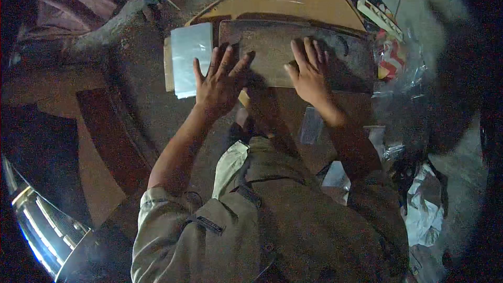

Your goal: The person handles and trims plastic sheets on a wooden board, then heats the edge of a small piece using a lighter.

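Brown board is at twelve o'clock, beside plastic sheets; your left hand and right hand spread over it.

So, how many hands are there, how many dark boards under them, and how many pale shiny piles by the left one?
Hands: 2 (left hand, right hand)
Dark board: 1
Pale shiny pile: 1
Total: 4

The pale, rectangular plastic sheeting looks smooth and glossy, the long brown wood-like board matt and scuffed, and the khaki button-front shirt dull, creased cloth.
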